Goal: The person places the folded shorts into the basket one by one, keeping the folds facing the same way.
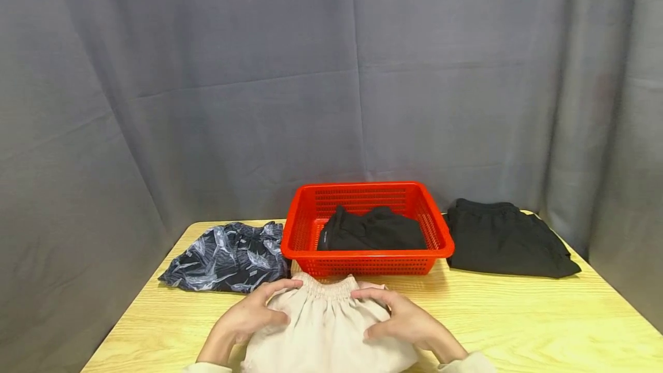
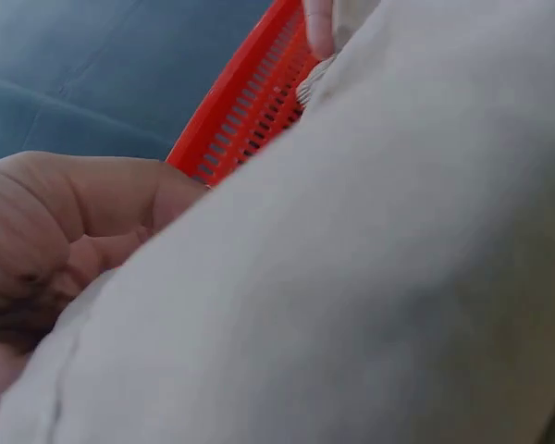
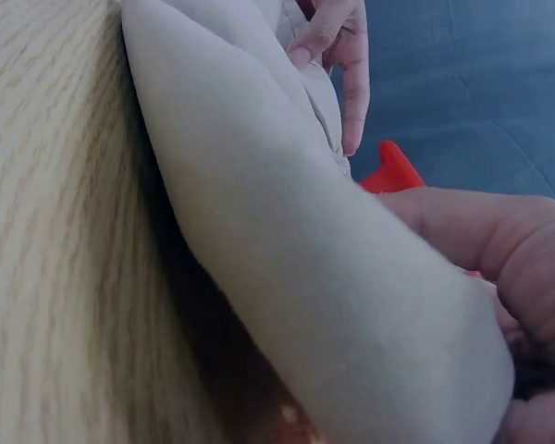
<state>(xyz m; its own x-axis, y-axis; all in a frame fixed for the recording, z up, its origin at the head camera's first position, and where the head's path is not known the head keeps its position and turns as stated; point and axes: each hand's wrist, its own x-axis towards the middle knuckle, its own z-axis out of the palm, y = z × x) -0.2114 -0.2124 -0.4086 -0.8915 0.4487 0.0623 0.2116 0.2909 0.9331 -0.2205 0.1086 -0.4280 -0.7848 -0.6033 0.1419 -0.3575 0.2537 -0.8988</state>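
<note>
Cream shorts (image 1: 328,327) with a gathered elastic waistband lie at the near side of the table, their lower part cut off by the frame edge. My left hand (image 1: 252,315) holds their left side, thumb over the cloth and forefinger reaching to the waistband. On the opposite side, my right hand (image 1: 406,321) grips them in the same way. Close up in the left wrist view, bulging cream cloth (image 2: 287,277) hides part of the left fingers (image 2: 102,199). The right wrist view shows the right fingers (image 3: 472,231) partly behind a rounded fold.
Just beyond the shorts stands a red plastic basket (image 1: 362,254) with a black garment (image 1: 378,232) inside. Black-and-grey patterned shorts (image 1: 228,258) lie left of it, and a folded black garment (image 1: 505,240) lies to its right. A grey curtain (image 1: 311,102) hangs behind the wooden table (image 1: 544,315).
</note>
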